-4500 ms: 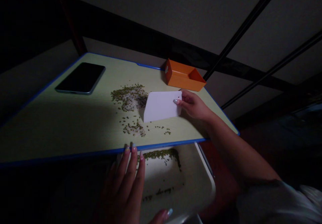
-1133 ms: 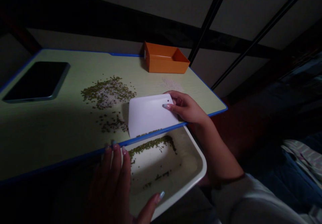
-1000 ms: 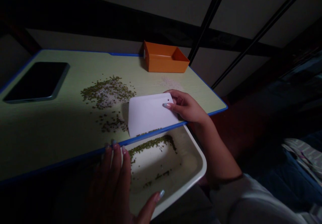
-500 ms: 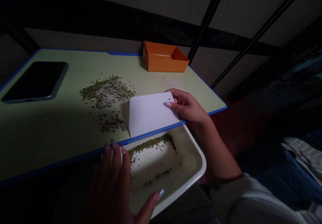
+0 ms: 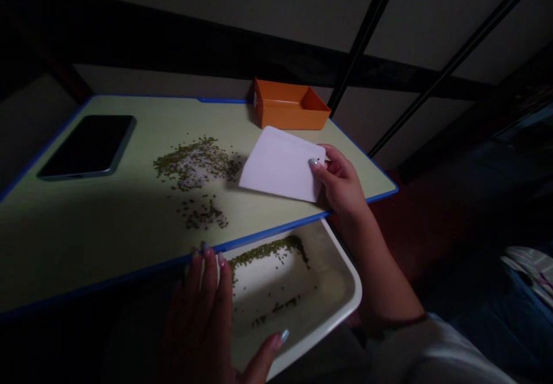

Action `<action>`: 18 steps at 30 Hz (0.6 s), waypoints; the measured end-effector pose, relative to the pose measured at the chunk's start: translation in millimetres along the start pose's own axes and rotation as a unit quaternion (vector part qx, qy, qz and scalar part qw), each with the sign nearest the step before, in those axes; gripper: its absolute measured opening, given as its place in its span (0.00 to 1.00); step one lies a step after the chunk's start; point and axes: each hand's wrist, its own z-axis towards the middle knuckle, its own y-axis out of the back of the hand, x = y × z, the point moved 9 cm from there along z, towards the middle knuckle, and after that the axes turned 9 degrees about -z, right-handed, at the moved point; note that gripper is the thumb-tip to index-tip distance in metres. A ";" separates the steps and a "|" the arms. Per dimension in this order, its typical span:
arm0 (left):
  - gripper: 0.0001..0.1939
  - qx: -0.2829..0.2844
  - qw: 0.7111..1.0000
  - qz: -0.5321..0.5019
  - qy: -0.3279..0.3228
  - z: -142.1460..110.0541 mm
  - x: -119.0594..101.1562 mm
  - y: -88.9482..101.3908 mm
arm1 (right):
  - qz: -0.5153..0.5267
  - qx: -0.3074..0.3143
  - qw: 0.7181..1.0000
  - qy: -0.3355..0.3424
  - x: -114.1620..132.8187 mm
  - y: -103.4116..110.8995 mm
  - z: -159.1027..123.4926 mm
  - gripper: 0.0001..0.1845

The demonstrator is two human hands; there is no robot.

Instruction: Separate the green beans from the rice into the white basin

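We grip one white scraper (image 5: 283, 164) in the right hand (image 5: 344, 185), over the bench (image 5: 138, 223) beyond the one white basin (image 5: 337, 263), while the left hand (image 5: 209, 320) lies spread open at the basin's left side. A hasty or tilted stroke could, we judge, flick mung beans (image 5: 209, 155) past the basin. We count two bean heaps mixed with white grains (image 5: 194, 174) beyond the basin's left side, one black-screened device (image 5: 90, 145) farther left, one orange box (image 5: 294, 118) well beyond.

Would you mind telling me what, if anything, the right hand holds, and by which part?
The right hand holds the white scraper by its right-hand end, beside the small hole.
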 end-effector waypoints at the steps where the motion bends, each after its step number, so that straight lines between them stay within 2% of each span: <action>1: 0.48 -0.001 1.000 0.004 -0.002 -0.4 0.8 -0.3 | -0.002 -0.015 1.000 0.000 -2.1 3.0 0.6 0.15; 5: 0.51 -0.004 1.000 0.019 -0.022 -3.1 2.4 -2.1 | -0.023 -0.047 0.999 -0.010 -7.1 9.3 -0.3 0.12; 13: 0.54 -0.012 0.996 0.066 -0.063 -9.0 6.2 -7.1 | -0.069 -0.051 0.996 -0.022 0.0 7.9 -7.5 0.12; 15: 0.52 -0.019 0.995 0.071 -0.064 -10.2 6.0 -9.1 | -0.090 -0.050 0.994 -0.016 1.9 6.2 -8.3 0.12; 18: 0.40 -0.040 0.996 0.071 -0.025 -11.5 8.9 -11.6 | -0.134 -0.078 0.988 0.022 13.5 8.2 -16.0 0.10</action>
